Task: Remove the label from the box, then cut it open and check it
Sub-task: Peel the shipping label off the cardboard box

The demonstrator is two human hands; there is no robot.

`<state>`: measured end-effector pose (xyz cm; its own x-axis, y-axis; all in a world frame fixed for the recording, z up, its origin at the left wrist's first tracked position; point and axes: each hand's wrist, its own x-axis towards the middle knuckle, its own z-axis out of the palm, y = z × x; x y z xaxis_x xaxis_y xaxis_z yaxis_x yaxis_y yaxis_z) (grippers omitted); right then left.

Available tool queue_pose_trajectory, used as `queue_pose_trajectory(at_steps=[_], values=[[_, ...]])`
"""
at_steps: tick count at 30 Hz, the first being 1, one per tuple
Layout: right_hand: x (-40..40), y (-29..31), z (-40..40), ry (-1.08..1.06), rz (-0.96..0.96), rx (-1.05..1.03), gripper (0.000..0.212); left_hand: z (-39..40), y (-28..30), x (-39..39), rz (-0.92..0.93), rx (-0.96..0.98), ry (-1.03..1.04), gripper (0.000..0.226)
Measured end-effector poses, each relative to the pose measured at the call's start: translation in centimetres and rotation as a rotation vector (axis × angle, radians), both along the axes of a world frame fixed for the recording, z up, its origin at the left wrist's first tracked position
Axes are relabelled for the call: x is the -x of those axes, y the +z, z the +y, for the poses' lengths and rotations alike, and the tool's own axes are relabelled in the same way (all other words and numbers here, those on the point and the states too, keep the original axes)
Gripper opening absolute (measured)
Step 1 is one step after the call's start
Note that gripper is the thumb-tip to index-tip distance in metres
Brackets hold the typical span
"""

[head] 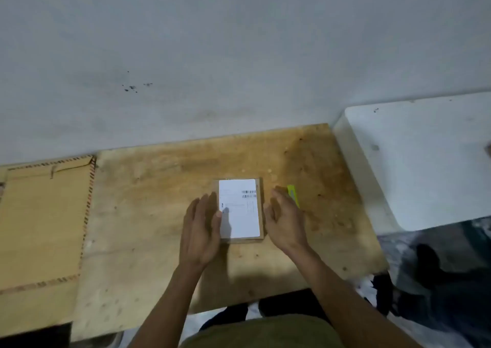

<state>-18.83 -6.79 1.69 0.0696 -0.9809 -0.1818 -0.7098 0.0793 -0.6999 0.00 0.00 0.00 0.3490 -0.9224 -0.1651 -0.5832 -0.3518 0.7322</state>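
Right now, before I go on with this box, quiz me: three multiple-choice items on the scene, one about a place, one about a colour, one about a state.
1. Where does the cutter lie relative to the box?
A. On top of it
B. On the person's right of it, behind the right hand
C. On the corrugated sheet at far left

2. What colour is the cutter?
A. Yellow-green
B. Red
C. Black

3. What state is the label in?
A. Peeled off and lying on the board
B. Half torn away
C. Flat on the box top, in place

Answers:
1 B: the cutter shows on the wooden board past the right hand, right of the box.
2 A: its body is bright yellow-green.
3 C: the white label covers the top, while the left hand rests at the box's left edge.
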Motion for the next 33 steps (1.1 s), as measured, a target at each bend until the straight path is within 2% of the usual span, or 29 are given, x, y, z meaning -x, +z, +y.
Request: queue_pose_trajectory(at_steps=[7, 11, 15, 19, 22, 27, 33], values=[[-2.6, -2.6, -2.3, 0.053, 0.099, 0.044, 0.039, -2.5, -2.1, 0.6, -0.043, 0.044, -0.050, 0.060], [-3.3, -4.2, -3.6, 0.061, 0.122, 0.072, 0.037, -3.4, -3.6, 1.0, -0.117, 0.076, -0.079, 0.068], [-3.5, -4.7, -4.1, 0.010, 0.156, 0.107, 0.034, -3.5, -4.8, 1.6, -0.117, 0.109, -0.086, 0.066], [-3.3, -5.1, -4.8, -0.009, 0.186, 0.149, 0.026, -3.5, -6.1, 2.1, -0.096, 0.064, -0.081, 0.063], [-3.1, -5.4, -5.2, 0.001, 0.194, 0.141, 0.025, -3.1, -6.6, 2.7, -0.076, 0.026, -0.048, 0.063], [-3.4, -5.5, -5.6, -0.033, 0.177, 0.144, 0.021, -2.8, -6.9, 3.6, -0.094, 0.104, 0.018, 0.061], [-3.7, -5.1, -6.4, -0.011, 0.168, 0.123, 0.021, -2.8, -6.9, 3.8, -0.073, 0.076, 0.038, 0.064]])
